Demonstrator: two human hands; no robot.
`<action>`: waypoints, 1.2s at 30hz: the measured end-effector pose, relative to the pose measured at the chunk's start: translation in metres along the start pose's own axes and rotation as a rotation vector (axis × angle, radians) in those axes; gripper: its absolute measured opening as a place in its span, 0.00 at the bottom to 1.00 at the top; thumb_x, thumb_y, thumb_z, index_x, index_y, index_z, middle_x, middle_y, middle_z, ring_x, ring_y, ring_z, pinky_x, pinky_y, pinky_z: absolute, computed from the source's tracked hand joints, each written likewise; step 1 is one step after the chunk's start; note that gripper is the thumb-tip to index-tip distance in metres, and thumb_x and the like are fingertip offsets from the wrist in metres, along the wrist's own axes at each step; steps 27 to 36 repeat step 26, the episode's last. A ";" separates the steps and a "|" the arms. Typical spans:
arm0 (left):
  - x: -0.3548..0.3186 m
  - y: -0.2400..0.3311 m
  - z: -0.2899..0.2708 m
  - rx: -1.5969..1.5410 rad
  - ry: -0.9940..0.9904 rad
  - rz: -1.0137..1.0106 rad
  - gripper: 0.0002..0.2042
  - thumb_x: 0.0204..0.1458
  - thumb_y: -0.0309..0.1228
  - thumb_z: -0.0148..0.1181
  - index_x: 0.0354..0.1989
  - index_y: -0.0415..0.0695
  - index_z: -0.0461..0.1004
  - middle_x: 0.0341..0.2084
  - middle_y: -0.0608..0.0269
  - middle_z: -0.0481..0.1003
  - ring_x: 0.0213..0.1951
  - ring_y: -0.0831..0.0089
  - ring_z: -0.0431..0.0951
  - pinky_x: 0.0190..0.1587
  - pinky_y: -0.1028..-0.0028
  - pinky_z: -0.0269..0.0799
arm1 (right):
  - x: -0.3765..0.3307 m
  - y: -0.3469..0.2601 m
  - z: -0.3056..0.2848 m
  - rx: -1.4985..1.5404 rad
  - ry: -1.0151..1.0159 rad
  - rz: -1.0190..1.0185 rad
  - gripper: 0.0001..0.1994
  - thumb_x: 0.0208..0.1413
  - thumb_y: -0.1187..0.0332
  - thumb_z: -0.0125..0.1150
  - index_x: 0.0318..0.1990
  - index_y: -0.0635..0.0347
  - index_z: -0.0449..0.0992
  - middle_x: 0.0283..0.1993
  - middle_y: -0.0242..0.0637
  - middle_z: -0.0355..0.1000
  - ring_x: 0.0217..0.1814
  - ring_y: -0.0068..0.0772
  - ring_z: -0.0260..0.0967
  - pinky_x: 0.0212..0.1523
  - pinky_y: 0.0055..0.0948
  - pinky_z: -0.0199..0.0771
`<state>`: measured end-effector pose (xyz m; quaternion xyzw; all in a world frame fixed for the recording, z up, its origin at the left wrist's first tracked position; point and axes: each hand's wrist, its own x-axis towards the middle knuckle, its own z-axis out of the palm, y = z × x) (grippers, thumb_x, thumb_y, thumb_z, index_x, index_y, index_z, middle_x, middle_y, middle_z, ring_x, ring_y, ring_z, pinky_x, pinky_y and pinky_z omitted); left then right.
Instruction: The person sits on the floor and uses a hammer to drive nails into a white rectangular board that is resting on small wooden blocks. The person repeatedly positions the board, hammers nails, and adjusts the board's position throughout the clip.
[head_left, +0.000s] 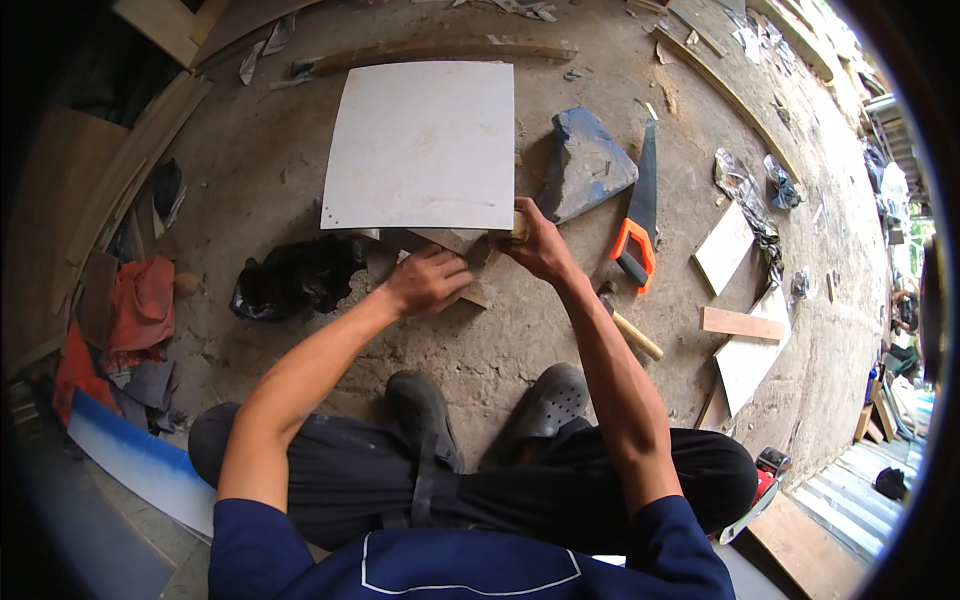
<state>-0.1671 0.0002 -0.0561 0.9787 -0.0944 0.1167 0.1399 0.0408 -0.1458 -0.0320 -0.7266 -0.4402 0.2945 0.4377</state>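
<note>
A white square board [420, 145] lies raised over pieces of wood in front of me, with several small dark dots at its near left corner. My right hand [540, 247] grips a wooden block [520, 226] by the board's near right corner. Just below the near edge, my left hand [430, 280] has curled fingers by a wooden piece [447, 240] that runs under the board. What those fingers hold is hidden. Another bit of wood [476, 293] shows beneath that hand. To the right rest a handsaw [645, 190] with an orange and black handle and a hammer [635, 334].
A blue-grey chunk [590, 165] sits right of the board, a black plastic bag [300, 277] left of it. Beyond lies a long wooden strip [440, 50]. White board offcuts [724, 247] and a short plank [742, 323] lie at right, orange cloth [142, 305] at left.
</note>
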 end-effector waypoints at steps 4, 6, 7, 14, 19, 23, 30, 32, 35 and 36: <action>0.023 0.000 0.038 0.087 -0.018 -0.419 0.25 0.48 0.40 0.65 0.55 0.45 0.69 0.54 0.55 0.67 0.58 0.59 0.63 0.59 0.56 0.57 | 0.000 -0.007 -0.002 0.006 -0.046 0.015 0.28 0.45 0.69 0.72 0.53 0.61 0.64 0.45 0.52 0.74 0.50 0.49 0.73 0.47 0.39 0.72; 0.024 -0.006 0.050 0.136 -0.046 -0.486 0.29 0.46 0.43 0.66 0.57 0.47 0.68 0.53 0.54 0.67 0.58 0.58 0.64 0.59 0.54 0.57 | 0.000 -0.009 0.000 0.021 -0.052 0.004 0.28 0.45 0.70 0.71 0.53 0.62 0.64 0.45 0.54 0.74 0.51 0.53 0.73 0.47 0.41 0.72; 0.024 -0.008 0.055 0.137 -0.073 -0.477 0.31 0.45 0.45 0.67 0.58 0.48 0.67 0.52 0.54 0.67 0.57 0.57 0.64 0.58 0.53 0.57 | 0.001 -0.009 0.002 0.029 -0.048 -0.003 0.28 0.44 0.70 0.71 0.52 0.62 0.64 0.45 0.54 0.74 0.51 0.53 0.73 0.47 0.41 0.72; 0.002 -0.011 0.065 0.004 -0.175 -0.479 0.29 0.45 0.55 0.64 0.51 0.50 0.74 0.39 0.56 0.70 0.49 0.56 0.69 0.49 0.58 0.62 | 0.006 -0.011 0.006 0.087 -0.052 -0.113 0.29 0.44 0.71 0.70 0.55 0.62 0.64 0.47 0.52 0.74 0.52 0.55 0.72 0.49 0.40 0.71; -0.019 0.000 0.057 -0.087 -0.271 -0.553 0.26 0.49 0.55 0.60 0.51 0.50 0.74 0.40 0.54 0.70 0.47 0.56 0.71 0.48 0.58 0.64 | 0.006 0.001 0.010 0.099 -0.042 -0.080 0.33 0.44 0.65 0.74 0.58 0.60 0.65 0.53 0.45 0.73 0.57 0.43 0.69 0.55 0.37 0.68; -0.016 0.006 0.046 -0.172 -0.185 -0.628 0.26 0.50 0.54 0.61 0.50 0.48 0.74 0.43 0.52 0.71 0.46 0.56 0.73 0.50 0.57 0.65 | 0.004 0.004 0.011 0.122 -0.065 -0.035 0.32 0.46 0.62 0.73 0.58 0.60 0.66 0.53 0.46 0.72 0.59 0.43 0.68 0.57 0.37 0.67; 0.005 0.006 0.023 -0.282 -0.077 -0.685 0.27 0.45 0.52 0.67 0.50 0.47 0.75 0.47 0.50 0.70 0.54 0.62 0.69 0.54 0.57 0.63 | 0.010 0.011 0.012 0.047 -0.052 -0.082 0.32 0.47 0.59 0.73 0.58 0.58 0.66 0.55 0.45 0.71 0.58 0.43 0.68 0.57 0.37 0.66; 0.005 0.006 0.023 -0.282 -0.077 -0.685 0.27 0.45 0.52 0.67 0.50 0.47 0.75 0.47 0.50 0.70 0.54 0.62 0.69 0.54 0.57 0.63 | 0.010 0.011 0.012 0.047 -0.052 -0.082 0.32 0.47 0.59 0.73 0.58 0.58 0.66 0.55 0.45 0.71 0.58 0.43 0.68 0.57 0.37 0.66; 0.005 0.006 0.023 -0.282 -0.077 -0.685 0.27 0.45 0.52 0.67 0.50 0.47 0.75 0.47 0.50 0.70 0.54 0.62 0.69 0.54 0.57 0.63 | 0.010 0.011 0.012 0.047 -0.052 -0.082 0.32 0.47 0.59 0.73 0.58 0.58 0.66 0.55 0.45 0.71 0.58 0.43 0.68 0.57 0.37 0.66; 0.005 0.006 0.023 -0.282 -0.077 -0.685 0.27 0.45 0.52 0.67 0.50 0.47 0.75 0.47 0.50 0.70 0.54 0.62 0.69 0.54 0.57 0.63 | 0.010 0.011 0.012 0.047 -0.052 -0.082 0.32 0.47 0.59 0.73 0.58 0.58 0.66 0.55 0.45 0.71 0.58 0.43 0.68 0.57 0.37 0.66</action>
